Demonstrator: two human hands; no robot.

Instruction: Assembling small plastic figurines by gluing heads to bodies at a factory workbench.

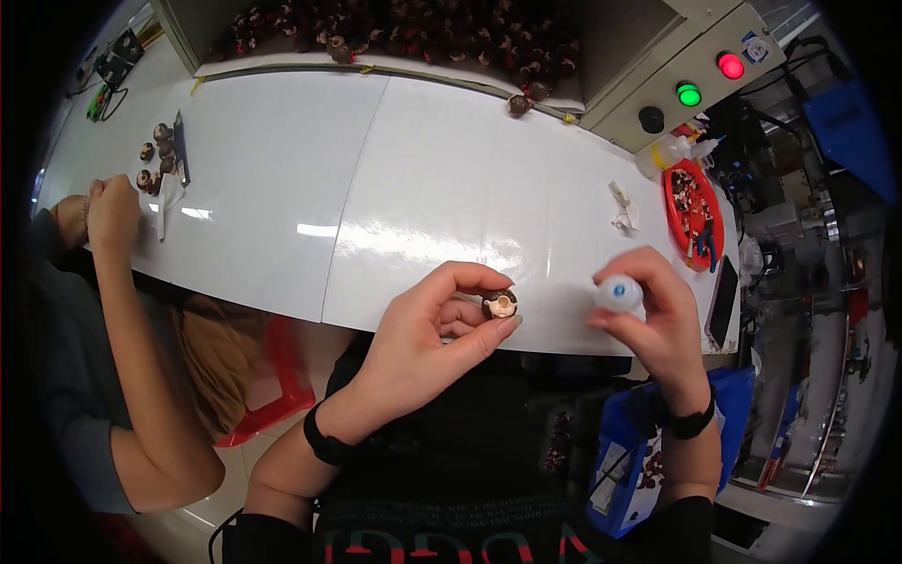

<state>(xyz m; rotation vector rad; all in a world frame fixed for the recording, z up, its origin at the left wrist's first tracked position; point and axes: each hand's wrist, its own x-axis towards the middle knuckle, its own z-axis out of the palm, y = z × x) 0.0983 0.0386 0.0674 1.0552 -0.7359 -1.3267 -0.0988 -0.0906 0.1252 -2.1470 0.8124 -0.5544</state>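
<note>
Between the thumb and index finger of my left hand (423, 329) is a small doll head (501, 304), dark brown with a pale face area that has a round hollow in it. It is held just above the table's near edge. To the right, my right hand (655, 315) grips a small white bottle (619, 294) with a blue tip, which points toward the camera. The hand is slightly blurred. A gap separates the bottle from the doll head.
A red tray (671, 202) of small parts stands at the right, near a glue bottle (661, 156), a crumpled tissue (623, 207) and a phone (722, 303). Many doll heads fill the machine opening (404, 38) at the back. A co-worker's arm (132, 310) rests at the left.
</note>
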